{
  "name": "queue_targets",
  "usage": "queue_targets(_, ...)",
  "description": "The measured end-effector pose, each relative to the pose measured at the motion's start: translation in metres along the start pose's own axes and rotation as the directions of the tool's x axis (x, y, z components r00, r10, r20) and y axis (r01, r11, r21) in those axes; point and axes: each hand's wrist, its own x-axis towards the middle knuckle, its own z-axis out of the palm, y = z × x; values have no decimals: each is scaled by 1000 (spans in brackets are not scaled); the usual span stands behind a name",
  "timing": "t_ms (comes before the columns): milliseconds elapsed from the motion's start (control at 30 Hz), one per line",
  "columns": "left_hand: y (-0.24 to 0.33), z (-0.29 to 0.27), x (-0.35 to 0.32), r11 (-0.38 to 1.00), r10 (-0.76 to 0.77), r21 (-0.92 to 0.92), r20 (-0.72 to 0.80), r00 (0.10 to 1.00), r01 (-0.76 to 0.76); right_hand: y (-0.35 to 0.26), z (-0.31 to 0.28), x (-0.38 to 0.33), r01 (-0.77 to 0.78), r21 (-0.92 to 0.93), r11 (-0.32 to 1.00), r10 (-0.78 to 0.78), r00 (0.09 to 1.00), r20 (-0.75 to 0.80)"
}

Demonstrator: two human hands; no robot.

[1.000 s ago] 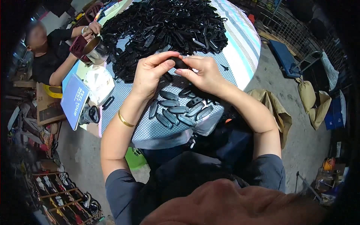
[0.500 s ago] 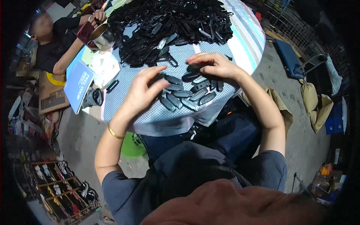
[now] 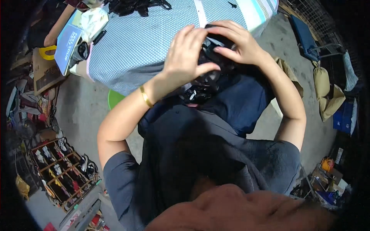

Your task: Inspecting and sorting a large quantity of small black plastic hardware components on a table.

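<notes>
My left hand (image 3: 185, 56) is open at the table's near edge, fingers stretched out and thumb apart. Facing it, my right hand (image 3: 241, 44) is also open, its fingers curved and its thumb apart. Between them are dark, glossy, elongated plastic pieces (image 3: 211, 43), at the edge above my lap; the fingers partly hide them. Below the hands, at my lap, there is a shiny black bag-like thing (image 3: 200, 92) with small pieces in or on it. I cannot tell whether the pieces rest on the cloth or are dropping.
The table has a patterned grey-blue cloth (image 3: 131, 46). A heap of black pieces (image 3: 133, 5) lies at its far side. At the left are a blue booklet (image 3: 66, 50), a white plastic bag (image 3: 92, 23) and a dark roll (image 3: 81, 50). A green stool (image 3: 114, 99) stands below, and another person's arm (image 3: 59, 25) shows beyond.
My hands have come together and toward me, to the table's near edge. The group of pieces that lay on the cloth is now gathered between them. The view has tilted down, cutting off most of the heap.
</notes>
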Motion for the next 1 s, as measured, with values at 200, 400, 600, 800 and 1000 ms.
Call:
queue_targets(200, 4, 27, -53, 732, 586, -32, 539, 605, -680, -25, -22, -63, -10, -178, 984, 38, 987, 156)
queue_targets(400, -66, 22, -129, 998, -59, 64, 915, 400, 2, -33, -21, -83, -163, -231, 959, 211, 956, 202)
queue_targets(600, -114, -7, -160, 920, -390, 331, 736, 554, 208, -39, -14, -81, -252, -268, 930, 335, 880, 336)
queue_targets(800, -123, -46, -112, 784, -510, 207, 751, 418, 585, -40, -6, -65, -208, -263, 942, 277, 925, 261)
queue_targets(1000, -11, -86, -76, 821, -567, 545, 742, 359, 171, -44, -6, -38, -195, -120, 973, 222, 933, 284)
